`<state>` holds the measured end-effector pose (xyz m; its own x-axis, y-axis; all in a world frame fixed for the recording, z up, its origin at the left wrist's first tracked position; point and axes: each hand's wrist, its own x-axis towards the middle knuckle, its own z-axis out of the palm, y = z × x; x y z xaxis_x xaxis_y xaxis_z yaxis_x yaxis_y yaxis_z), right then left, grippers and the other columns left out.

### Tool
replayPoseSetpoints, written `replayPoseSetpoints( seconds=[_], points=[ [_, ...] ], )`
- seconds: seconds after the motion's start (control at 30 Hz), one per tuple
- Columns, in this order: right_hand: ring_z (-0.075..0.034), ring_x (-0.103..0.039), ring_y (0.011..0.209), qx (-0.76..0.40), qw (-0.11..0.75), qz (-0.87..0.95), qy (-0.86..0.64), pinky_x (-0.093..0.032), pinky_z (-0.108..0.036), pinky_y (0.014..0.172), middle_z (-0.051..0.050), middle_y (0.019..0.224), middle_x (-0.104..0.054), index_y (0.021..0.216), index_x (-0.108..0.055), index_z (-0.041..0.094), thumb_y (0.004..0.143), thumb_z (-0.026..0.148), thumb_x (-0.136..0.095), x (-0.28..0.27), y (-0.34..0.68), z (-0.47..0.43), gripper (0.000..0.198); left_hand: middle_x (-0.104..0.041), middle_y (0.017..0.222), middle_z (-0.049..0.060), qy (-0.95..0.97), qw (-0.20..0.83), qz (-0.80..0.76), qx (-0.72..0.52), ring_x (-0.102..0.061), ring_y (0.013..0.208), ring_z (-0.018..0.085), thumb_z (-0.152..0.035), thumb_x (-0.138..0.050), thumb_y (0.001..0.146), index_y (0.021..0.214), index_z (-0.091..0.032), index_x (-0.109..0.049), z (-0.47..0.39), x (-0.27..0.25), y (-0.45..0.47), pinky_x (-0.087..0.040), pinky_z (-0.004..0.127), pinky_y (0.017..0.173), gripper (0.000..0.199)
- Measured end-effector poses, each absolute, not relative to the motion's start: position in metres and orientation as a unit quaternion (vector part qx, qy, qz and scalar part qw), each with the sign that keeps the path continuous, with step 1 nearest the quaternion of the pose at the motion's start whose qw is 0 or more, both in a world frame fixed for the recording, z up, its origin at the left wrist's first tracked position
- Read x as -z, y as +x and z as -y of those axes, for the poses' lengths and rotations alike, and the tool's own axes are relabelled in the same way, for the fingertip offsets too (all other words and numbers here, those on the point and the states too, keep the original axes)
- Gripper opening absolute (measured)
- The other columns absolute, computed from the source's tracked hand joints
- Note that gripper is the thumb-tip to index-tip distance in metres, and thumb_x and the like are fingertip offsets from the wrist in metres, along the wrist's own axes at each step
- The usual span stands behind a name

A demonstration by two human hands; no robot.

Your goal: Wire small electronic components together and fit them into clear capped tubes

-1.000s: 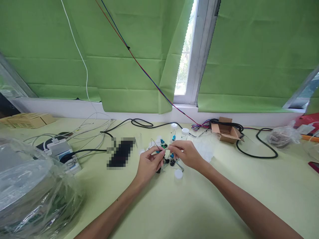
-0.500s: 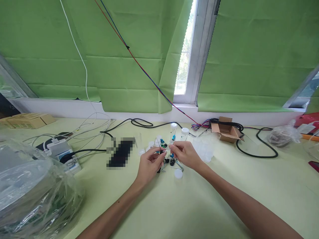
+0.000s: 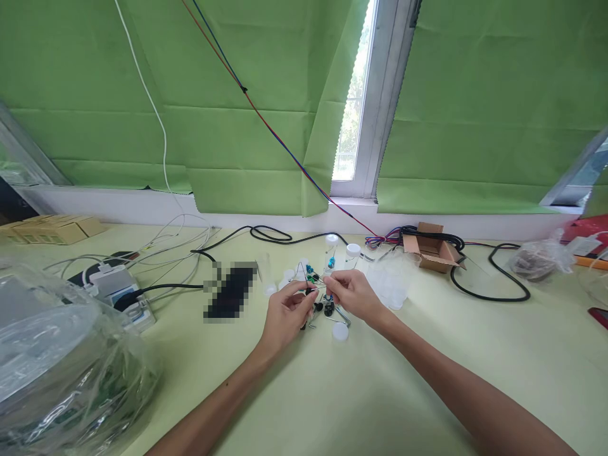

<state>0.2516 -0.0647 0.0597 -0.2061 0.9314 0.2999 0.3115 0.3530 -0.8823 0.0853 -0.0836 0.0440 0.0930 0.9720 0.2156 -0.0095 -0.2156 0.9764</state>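
Observation:
My left hand point(image 3: 286, 310) is closed in a pinch, with a small black part point(image 3: 311, 291) with thin wire-like ends at its fingertips; its exact kind is too small to tell. Just to the right, my right hand point(image 3: 351, 292) pinches the tip of a thin pale wire running between the two hands. Beneath and around the fingers lies a cluster of small parts: blue pieces point(image 3: 331, 261), round black pieces point(image 3: 329, 309) and bent metal rods point(image 3: 342, 316). The fingers partly hide this cluster. A white cap point(image 3: 340, 331) lies in front of it.
Clear tubes stand behind the hands, one with a white lid point(image 3: 353, 249). Clear plastic pieces point(image 3: 387, 285) lie to the right, before an open cardboard box point(image 3: 434, 250). A power strip point(image 3: 118, 291) and a large plastic-wrapped bundle point(image 3: 71, 367) occupy the left. Black cable point(image 3: 494, 297) loops at right.
Both hands stay in nearly the same place, still pinching. The fingertips have shifted only slightly, and the view has barely moved.

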Motion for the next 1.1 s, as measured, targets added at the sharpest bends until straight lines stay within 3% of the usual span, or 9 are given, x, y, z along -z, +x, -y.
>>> replayPoseSetpoints(
  seconds=[0.47,0.77,1.1],
  points=[
    [-0.008,-0.038,0.040,-0.384,0.447,0.678,-0.440,-0.030,-0.021,0.043,0.004,0.043,-0.045,0.054,-0.054,0.017,0.089,0.041,-0.052,-0.0574,0.2518,0.0630,0.042,-0.052,0.056,-0.003,0.573,0.472,-0.419,-0.523,-0.042,0.041,0.007,-0.040,-0.074,0.073,0.087,-0.015,-0.069,0.0831,-0.0440,0.0851,-0.030,0.020,0.039,0.029],
    [-0.009,-0.044,0.042,-0.327,0.453,0.694,-0.455,-0.034,-0.022,0.047,0.003,0.044,-0.048,0.053,-0.054,0.018,0.090,0.041,-0.050,-0.0608,0.2490,0.0674,0.043,-0.056,0.049,-0.003,0.584,0.486,-0.423,-0.494,-0.044,0.038,0.009,-0.050,-0.064,0.082,0.109,-0.016,-0.068,0.0798,-0.0470,0.0800,-0.034,0.021,0.042,0.044],
    [-0.011,-0.047,0.045,-0.305,0.444,0.708,-0.456,-0.037,-0.022,0.050,0.002,0.045,-0.052,0.054,-0.055,0.018,0.091,0.037,-0.050,-0.0606,0.2452,0.0708,0.042,-0.054,0.043,-0.003,0.589,0.463,-0.440,-0.495,-0.039,0.033,0.008,-0.050,-0.058,0.087,0.095,-0.013,-0.070,0.0776,-0.0408,0.0782,-0.030,0.021,0.039,0.039]
  ],
)
